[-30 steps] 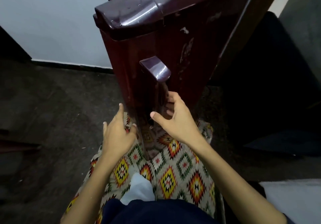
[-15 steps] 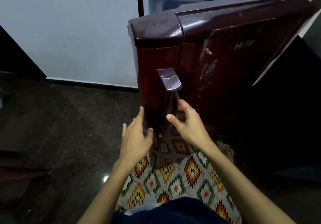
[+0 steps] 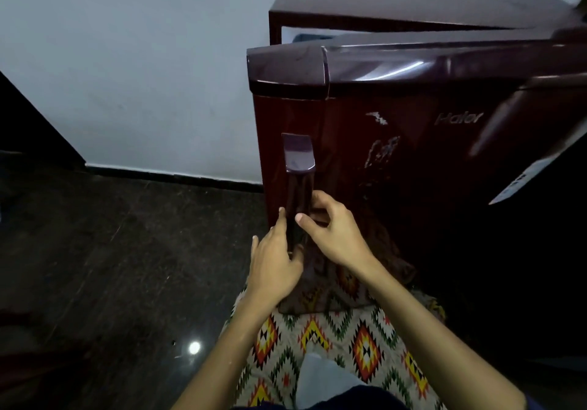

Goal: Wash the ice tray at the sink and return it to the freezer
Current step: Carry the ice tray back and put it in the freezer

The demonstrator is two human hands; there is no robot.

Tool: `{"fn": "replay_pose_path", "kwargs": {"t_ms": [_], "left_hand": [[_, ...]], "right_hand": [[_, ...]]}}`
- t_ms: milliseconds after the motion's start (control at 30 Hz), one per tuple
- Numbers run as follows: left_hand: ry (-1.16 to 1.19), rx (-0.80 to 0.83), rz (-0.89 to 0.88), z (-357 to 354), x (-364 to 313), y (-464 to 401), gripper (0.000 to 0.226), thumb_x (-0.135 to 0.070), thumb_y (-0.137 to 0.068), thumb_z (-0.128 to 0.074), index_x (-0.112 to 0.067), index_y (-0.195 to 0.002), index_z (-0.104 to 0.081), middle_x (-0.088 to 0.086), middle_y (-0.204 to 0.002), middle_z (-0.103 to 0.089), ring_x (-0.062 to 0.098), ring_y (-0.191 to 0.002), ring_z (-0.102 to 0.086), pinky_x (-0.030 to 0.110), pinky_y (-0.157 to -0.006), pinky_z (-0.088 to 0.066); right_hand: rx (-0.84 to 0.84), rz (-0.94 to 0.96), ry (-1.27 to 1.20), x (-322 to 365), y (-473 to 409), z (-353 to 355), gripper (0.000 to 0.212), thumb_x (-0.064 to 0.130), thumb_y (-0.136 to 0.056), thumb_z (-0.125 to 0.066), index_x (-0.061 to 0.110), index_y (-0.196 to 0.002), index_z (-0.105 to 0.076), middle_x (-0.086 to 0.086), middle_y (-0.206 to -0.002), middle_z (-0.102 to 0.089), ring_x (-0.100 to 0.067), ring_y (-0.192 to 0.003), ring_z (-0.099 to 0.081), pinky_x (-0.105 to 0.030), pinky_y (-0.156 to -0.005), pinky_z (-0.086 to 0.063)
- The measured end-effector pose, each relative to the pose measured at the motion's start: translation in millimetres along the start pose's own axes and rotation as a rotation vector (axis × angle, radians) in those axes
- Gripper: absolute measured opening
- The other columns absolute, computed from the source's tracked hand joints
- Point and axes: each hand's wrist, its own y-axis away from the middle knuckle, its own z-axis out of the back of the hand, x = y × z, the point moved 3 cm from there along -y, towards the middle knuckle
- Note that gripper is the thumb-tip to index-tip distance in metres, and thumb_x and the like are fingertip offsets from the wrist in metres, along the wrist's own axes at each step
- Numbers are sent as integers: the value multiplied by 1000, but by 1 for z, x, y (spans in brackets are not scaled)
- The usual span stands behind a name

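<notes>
A maroon fridge stands ahead with its door swung partly open toward me; a strip of pale interior shows behind the door's top edge. A vertical purple handle runs down the door's left side. My right hand curls its fingers behind the lower part of this handle. My left hand lies with straight fingers against the door's edge just left of the handle. No ice tray is in view.
A white wall with a dark skirting runs behind the fridge. The floor is dark polished stone. A patterned cloth lies below my arms. A dark opening sits at the far left.
The view has shifted so the fridge sits further right. Both hands have closed in on the handle, and the gap between door and cabinet looks narrower.
</notes>
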Motion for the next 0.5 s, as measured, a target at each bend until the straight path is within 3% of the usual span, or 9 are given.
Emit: {"fn": "replay_pose_path", "kwargs": {"t_ms": [233, 367, 500], "left_hand": [[43, -141, -12, 6, 10, -57, 48, -17, -96, -45, -17, -144, -37, 1, -126, -62, 20, -117, -56, 45, -116, -21], [39, -163, -8, 7, 11, -83, 46, -16, -96, -45, -17, -142, -40, 1, -124, -63, 21, -115, -57, 46, -114, -25], [106, -199, -44, 8, 11, -101, 42, -16, -95, -47, -19, -137, -47, -1, -119, -66, 21, -109, -61, 50, -102, -41]], "right_hand": [[28, 12, -21, -8, -55, -3, 33, 14, -89, -62, 17, -122, -59, 7, -111, -64, -4, -101, -61, -8, -83, -47], [16, 32, -6, -14, -84, -3, 35, 15, -88, -62, 16, -123, -60, 4, -113, -65, -6, -102, -62, -10, -85, -48], [-3, 55, 16, -17, -106, -4, 35, 15, -88, -63, 15, -123, -60, 1, -113, -66, -7, -100, -62, -12, -86, -49]]}}
